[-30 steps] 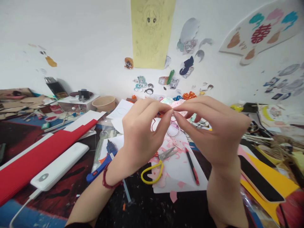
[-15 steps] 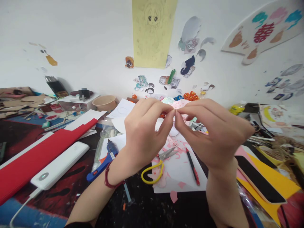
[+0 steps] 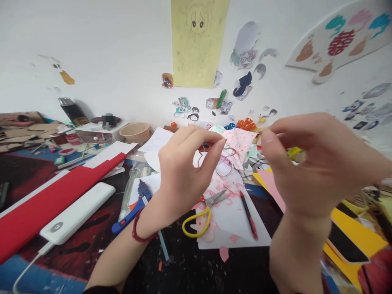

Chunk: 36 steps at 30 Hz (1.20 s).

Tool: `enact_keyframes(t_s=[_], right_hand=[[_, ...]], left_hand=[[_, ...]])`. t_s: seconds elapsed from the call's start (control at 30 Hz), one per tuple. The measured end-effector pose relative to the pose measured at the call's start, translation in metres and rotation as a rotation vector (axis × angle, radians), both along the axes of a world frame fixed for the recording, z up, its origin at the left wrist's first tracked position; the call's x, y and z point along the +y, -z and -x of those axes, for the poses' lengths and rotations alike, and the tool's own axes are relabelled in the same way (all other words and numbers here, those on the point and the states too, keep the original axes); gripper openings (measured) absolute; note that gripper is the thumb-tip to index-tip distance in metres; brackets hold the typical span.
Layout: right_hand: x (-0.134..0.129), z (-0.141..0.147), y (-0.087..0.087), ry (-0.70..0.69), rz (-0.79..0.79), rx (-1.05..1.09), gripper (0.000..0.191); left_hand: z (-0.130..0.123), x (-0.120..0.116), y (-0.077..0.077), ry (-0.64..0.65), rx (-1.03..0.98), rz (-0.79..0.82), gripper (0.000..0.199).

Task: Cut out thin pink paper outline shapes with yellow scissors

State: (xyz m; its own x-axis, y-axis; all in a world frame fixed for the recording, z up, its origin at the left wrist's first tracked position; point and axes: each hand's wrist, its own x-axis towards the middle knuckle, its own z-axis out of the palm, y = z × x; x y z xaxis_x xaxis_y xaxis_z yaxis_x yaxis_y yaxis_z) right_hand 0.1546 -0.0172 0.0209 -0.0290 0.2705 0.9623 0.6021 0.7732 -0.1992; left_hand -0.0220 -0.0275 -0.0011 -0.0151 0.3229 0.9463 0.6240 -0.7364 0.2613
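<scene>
My left hand (image 3: 180,175) is raised over the middle of the desk, thumb and forefinger tips pinched together. What they hold, if anything, is too small to make out. My right hand (image 3: 306,163) is up at the right, its thumb and forefinger also pinched; its tips are slightly blurred and show nothing I can name. A thin dark-red cord (image 3: 230,152) curves just behind my left fingertips, near a clear ring-shaped item (image 3: 224,167). Below the hands lie yellow-handled scissors (image 3: 197,222), blades slightly apart, and a black-and-red pen (image 3: 248,214) on white paper (image 3: 226,241).
A blue glue gun (image 3: 134,208) lies by my left forearm. Further left are a white power bank (image 3: 78,212) with a cable and a long red strip (image 3: 58,200). Pink dotted paper (image 3: 240,143) is behind the hands. A phone (image 3: 349,241) lies on yellow sheets at right.
My hands were together with fingertips touching. The right hand has drawn away to the right, still pinched, while the left hand has stayed nearly in place.
</scene>
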Motion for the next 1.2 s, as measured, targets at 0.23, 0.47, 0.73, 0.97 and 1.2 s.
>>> enact_keyframes(t_s=[0.23,0.47,0.73,0.97,1.2], right_hand=[[0.010,0.004,0.006,-0.209,0.189,-0.069,0.008],[0.007,0.007,0.005,-0.279,0.251,-0.105,0.005],[0.010,0.011,0.007,-0.312,0.257,-0.054,0.012],[0.009,0.009,0.007,-0.384,0.292,0.008,0.011],[0.008,0.009,0.006,-0.383,0.288,-0.015,0.012]], left_hand=[[0.001,-0.002,-0.002,0.099,-0.083,0.122,0.007],[-0.001,-0.001,-0.002,0.117,-0.109,0.119,0.006],[0.002,-0.001,-0.004,0.159,-0.112,0.189,0.006],[0.001,-0.003,-0.006,0.188,-0.108,0.215,0.006],[0.001,-0.004,-0.005,0.188,-0.109,0.187,0.008]])
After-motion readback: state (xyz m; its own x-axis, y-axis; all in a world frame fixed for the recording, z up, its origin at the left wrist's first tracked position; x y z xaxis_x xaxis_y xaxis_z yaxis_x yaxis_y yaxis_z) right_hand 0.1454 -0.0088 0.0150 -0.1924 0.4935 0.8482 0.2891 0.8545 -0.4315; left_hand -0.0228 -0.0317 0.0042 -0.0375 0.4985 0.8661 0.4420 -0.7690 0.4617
